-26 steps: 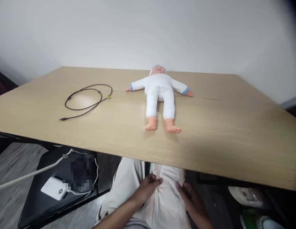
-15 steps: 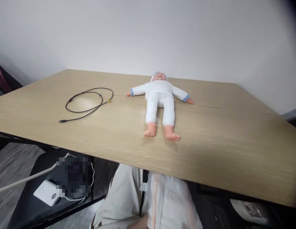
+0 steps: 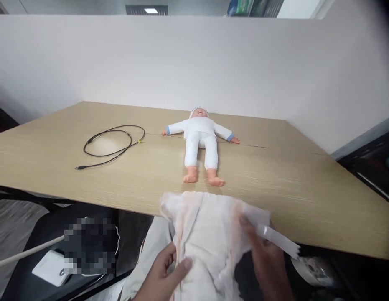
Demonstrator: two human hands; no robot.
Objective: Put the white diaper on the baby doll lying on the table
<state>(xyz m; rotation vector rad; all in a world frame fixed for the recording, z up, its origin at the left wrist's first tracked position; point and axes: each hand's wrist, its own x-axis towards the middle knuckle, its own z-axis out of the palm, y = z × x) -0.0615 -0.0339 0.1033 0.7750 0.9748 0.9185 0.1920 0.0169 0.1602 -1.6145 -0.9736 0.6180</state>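
A white diaper [image 3: 209, 234] with pinkish side ruffles is held unfolded over my lap, its top edge overlapping the table's front edge. My left hand [image 3: 169, 267] grips its left side, thumb on the inner face. On its right side my right hand [image 3: 265, 255] pinches the wing, partly behind the thin material and a little blurred. A white fastening tab [image 3: 282, 240] sticks out to the right past that hand. Beyond the diaper a baby doll [image 3: 200, 142] in a white suit with blue cuffs lies on its back, arms spread, feet towards me.
A looped black cable [image 3: 109, 154] lies on the left of the wooden table [image 3: 125, 190]. Below left, a black chair [image 3: 34, 251] carries a white power bank [image 3: 52, 267] and a pale cord. A wall [image 3: 181, 58] rises behind the table; a dark object [image 3: 376, 159] stands at the right.
The diaper has come up from my lap to the table edge and spread wider. Both hands now show on it. The view has tilted upwards, while the doll and cable stay put.
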